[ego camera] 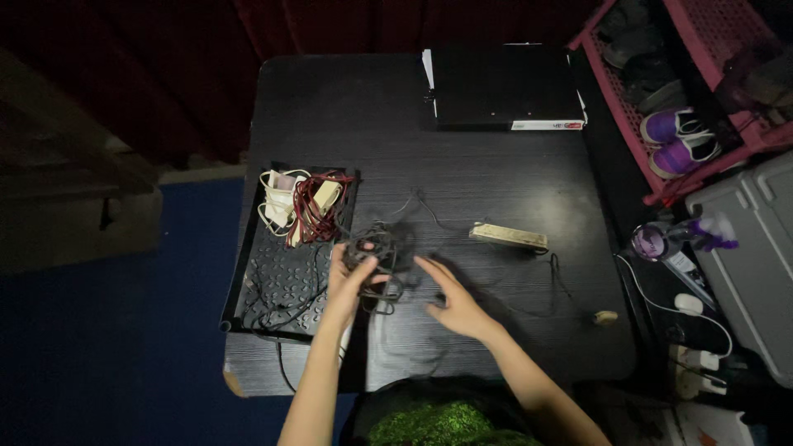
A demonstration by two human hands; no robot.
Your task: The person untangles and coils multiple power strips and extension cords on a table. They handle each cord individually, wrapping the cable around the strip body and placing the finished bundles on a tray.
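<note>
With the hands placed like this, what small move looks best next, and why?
Probably close the right hand on the loose black cable: the left hand already grips the tangled black cable bundle, while the right lies open and flat on the table beside it.

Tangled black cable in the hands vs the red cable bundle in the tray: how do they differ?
The black cable tangle lies on the table, gripped by the left hand; the red cable bundle lies untouched in the black tray. The tangle is loose, with strands trailing away; the bundle is coiled compactly. Both are wires.
</note>
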